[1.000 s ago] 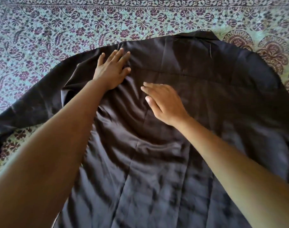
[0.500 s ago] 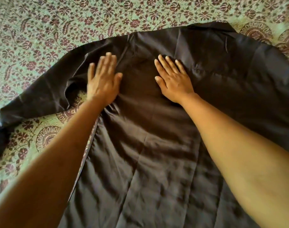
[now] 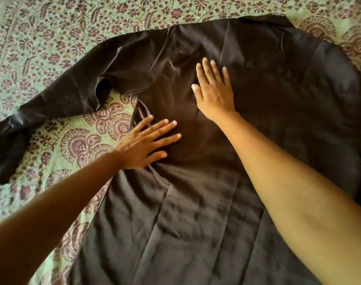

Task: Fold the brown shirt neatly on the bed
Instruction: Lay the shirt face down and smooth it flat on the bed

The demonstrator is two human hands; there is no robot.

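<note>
The dark brown shirt (image 3: 268, 112) lies spread back-up on the bed, collar at the far edge. One sleeve (image 3: 76, 93) stretches out to the left, creased near the armpit. My left hand (image 3: 146, 144) presses flat on the shirt's left side seam, fingers straight and spread. Higher up, my right hand (image 3: 214, 89) lies flat on the upper back below the shoulder, fingers straight. The shirt's lower part near me shows vertical creases and ripples.
A green bedspread (image 3: 58, 44) with maroon floral and paisley print covers the whole bed under the shirt. It shows at the left, between sleeve and body, and beyond the collar at the top right.
My left hand has slid from the shoulder area back toward me along the left side seam. The right hand stays flat on the upper back. The view has closed in a little.
</note>
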